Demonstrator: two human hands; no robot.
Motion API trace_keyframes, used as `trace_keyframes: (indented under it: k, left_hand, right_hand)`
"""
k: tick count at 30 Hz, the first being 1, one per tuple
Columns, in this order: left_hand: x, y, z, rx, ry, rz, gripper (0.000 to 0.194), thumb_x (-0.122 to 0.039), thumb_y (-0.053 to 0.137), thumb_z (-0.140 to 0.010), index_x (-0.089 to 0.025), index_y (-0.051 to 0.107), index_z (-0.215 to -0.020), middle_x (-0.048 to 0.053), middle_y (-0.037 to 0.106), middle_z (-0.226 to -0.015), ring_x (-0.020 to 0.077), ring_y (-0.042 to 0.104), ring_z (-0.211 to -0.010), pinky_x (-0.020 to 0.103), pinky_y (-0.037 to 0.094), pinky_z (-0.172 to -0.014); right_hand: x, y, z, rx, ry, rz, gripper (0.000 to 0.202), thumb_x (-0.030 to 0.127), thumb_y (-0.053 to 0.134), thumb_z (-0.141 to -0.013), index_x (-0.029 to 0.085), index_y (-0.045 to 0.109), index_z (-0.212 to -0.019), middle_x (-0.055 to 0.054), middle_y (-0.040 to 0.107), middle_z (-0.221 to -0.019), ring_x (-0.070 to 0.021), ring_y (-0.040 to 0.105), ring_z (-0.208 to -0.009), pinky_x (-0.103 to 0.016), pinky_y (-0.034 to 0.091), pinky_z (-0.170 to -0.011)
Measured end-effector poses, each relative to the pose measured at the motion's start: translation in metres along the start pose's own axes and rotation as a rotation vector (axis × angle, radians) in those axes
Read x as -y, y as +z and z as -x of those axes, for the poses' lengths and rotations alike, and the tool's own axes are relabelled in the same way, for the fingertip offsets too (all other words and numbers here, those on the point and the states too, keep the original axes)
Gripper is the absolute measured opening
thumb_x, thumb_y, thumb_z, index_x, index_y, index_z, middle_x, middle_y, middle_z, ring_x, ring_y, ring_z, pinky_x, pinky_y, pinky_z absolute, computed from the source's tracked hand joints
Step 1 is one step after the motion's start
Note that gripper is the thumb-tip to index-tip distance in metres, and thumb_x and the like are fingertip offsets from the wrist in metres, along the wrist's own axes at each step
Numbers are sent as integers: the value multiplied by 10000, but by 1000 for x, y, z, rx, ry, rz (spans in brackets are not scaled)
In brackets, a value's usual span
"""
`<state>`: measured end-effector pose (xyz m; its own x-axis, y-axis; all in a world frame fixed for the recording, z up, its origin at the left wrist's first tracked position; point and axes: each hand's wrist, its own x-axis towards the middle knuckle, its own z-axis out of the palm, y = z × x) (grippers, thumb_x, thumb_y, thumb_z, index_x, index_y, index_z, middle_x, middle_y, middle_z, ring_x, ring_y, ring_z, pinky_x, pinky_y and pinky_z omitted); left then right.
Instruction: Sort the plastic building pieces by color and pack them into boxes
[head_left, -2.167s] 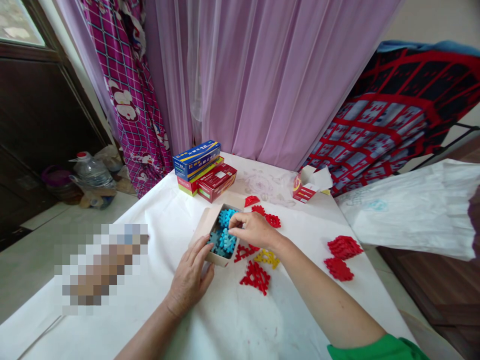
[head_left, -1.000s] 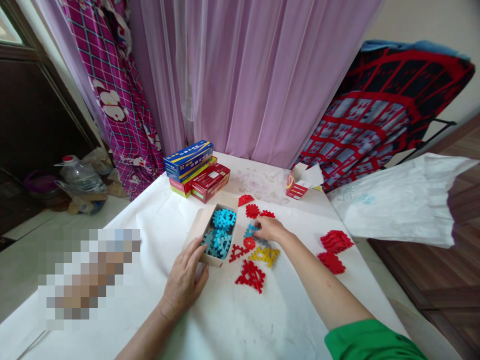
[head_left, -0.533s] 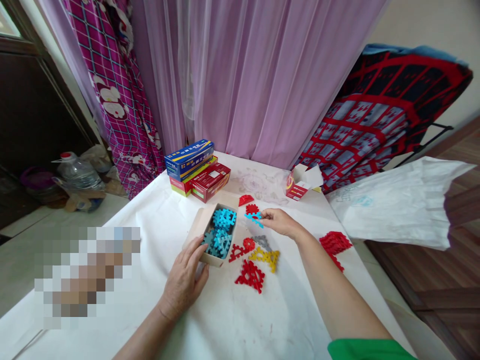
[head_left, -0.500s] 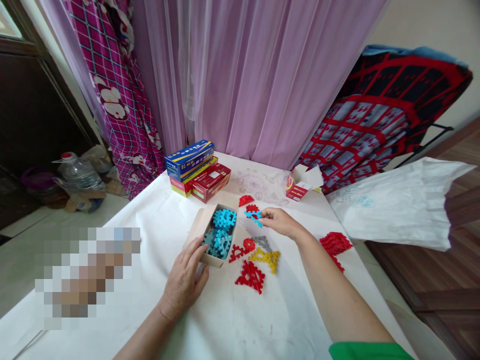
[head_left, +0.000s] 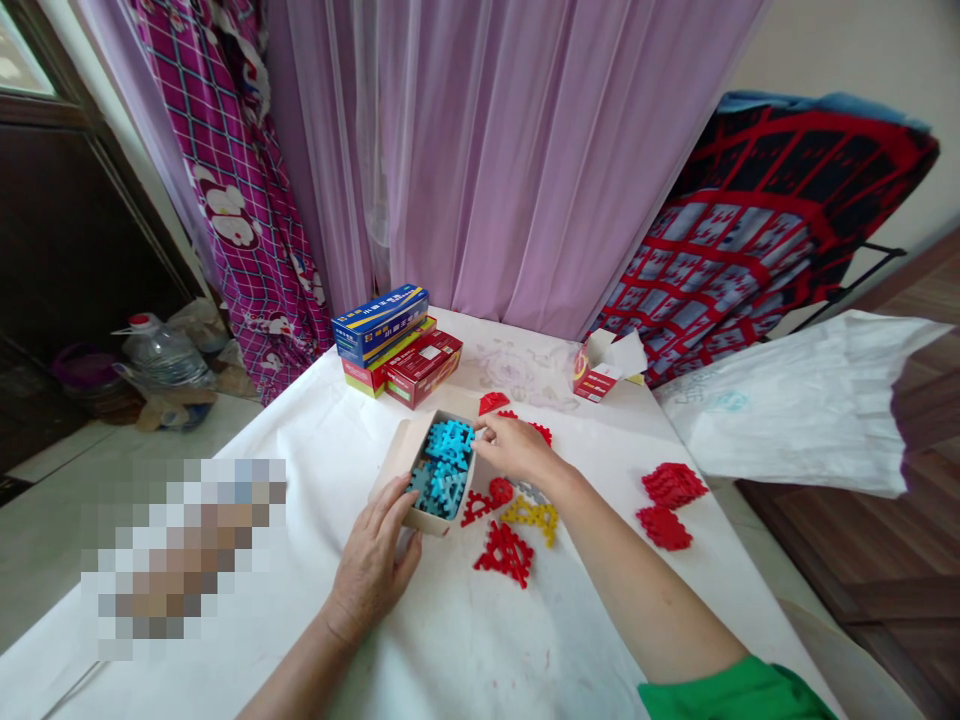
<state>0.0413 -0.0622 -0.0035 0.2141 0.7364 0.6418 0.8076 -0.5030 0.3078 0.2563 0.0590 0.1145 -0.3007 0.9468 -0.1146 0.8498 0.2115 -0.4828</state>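
An open cardboard box [head_left: 429, 521] full of light-blue and grey-teal notched plastic building pieces [head_left: 448, 440] stands on the table. My left hand [head_left: 377, 548] is closed around its near left corner, fingers over the rim and thumb at the near end. At the box's right rim is my right hand [head_left: 517, 446], fingertips pinched at a blue piece among the others; how much of it they grip is partly hidden. Near the box lie a red building piece [head_left: 504, 554], a yellow one [head_left: 534, 514], a small red wheel-like piece [head_left: 500, 491] and a grey piece half covered by my right forearm.
Behind stand a blue box [head_left: 381, 325] and a red box [head_left: 424, 368], stacked closely with another. An opened red carton [head_left: 594, 380] is at the back right. Stacked red pieces [head_left: 673, 484] lie near the right edge, beside a white bag [head_left: 795, 400].
My right hand has moved left with the blue piece, from above the red pieces to the box's right rim. My left hand stays on the box.
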Motion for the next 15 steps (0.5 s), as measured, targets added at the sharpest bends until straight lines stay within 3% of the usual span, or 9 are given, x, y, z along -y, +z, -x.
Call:
trace_keyframes:
  k: [6, 15]
  left_hand:
    - [-1, -1, -1, 3, -5, 1, 466, -163, 513, -881, -183, 434, -1341, 158, 537, -1387, 242, 518, -1301, 400, 514, -1018]
    - [0, 0, 1, 8, -20, 3, 511, -162, 512, -879, -214, 408, -1377, 144, 530, -1405, 246, 522, -1304, 411, 513, -1019]
  right_hand:
    - [-2, -18, 17, -67, 0, 218, 221, 225, 530, -868, 269, 737, -929, -5, 743, -958, -176, 650, -903, -259, 414, -762]
    - [14, -3, 3, -6, -251, 292, 180, 217, 604, -829, 270, 759, -904, -14, 731, -946, -185, 642, -905, -273, 425, -770]
